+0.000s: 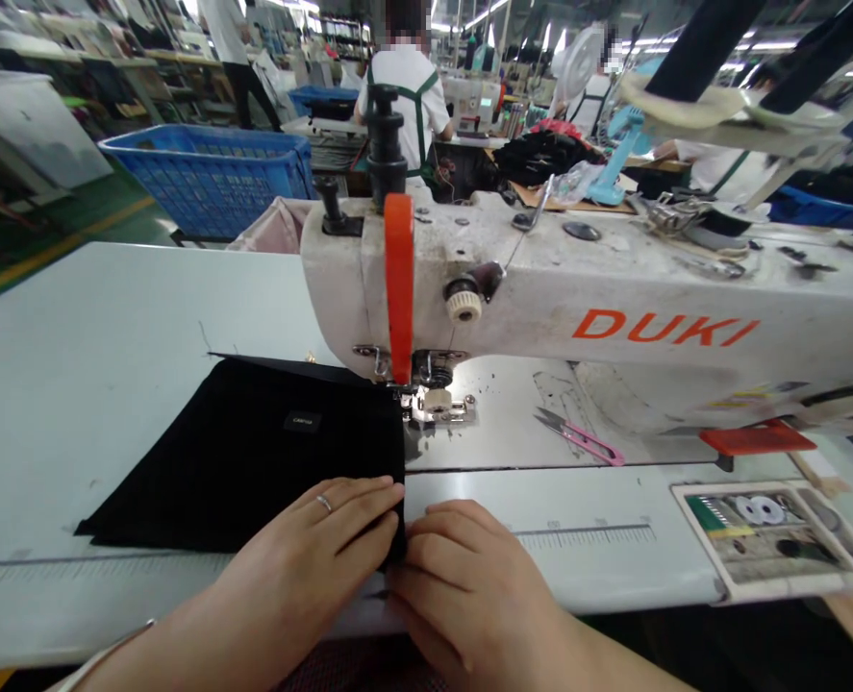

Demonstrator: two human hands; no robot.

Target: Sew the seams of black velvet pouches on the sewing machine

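A black fabric piece [202, 461] with a small dark label [302, 421] lies flat on the sewing table, left of the needle. Its right edge reaches the presser foot [437, 404] of the sewing machine [527, 279]. My left hand [325, 548], with a ring on one finger, rests on the fabric near its front right corner, fingers stretched out together. Beside it, my right hand [462, 577] has its fingers curled around that same corner, pinching the edge. The fingertips of the right hand are partly hidden.
Pink thread snips [585, 439] lie on the machine bed. A tray [779, 538] with bobbins is set into the table at right, near a red lever [758, 439]. A blue basket [210, 173] stands behind the table. A person [408, 96] works farther back.
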